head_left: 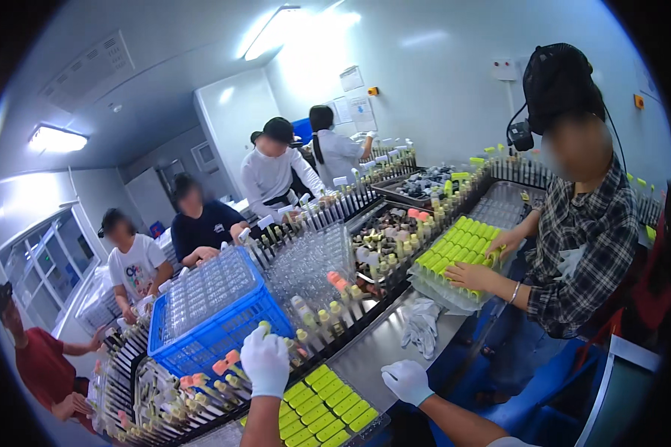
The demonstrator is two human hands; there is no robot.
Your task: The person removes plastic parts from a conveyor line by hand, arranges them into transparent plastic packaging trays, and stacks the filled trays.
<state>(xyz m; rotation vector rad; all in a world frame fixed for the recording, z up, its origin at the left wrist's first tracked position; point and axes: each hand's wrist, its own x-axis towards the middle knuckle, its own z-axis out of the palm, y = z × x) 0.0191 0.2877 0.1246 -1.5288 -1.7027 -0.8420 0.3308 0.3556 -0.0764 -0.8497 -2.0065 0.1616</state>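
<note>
My left hand (265, 360) wears a white glove and reaches up to the row of upright tubes (317, 320) with coloured caps, its fingers closed around one small tube at about the rack's edge. My right hand (405, 381), also gloved in white, rests with curled fingers on the steel table (376, 350), holding nothing that I can see. Between my hands lies a tray of yellow-green capped tubes (326, 408). A blue crate (218, 332) holding clear tube racks stands just beyond my left hand.
A person in a checked shirt at the right holds another tray of yellow-green tubes (458, 253). A crumpled white glove (422, 324) lies on the table. Several other people work along the far side of the tube racks. Dark trays (425, 182) of small parts sit farther back.
</note>
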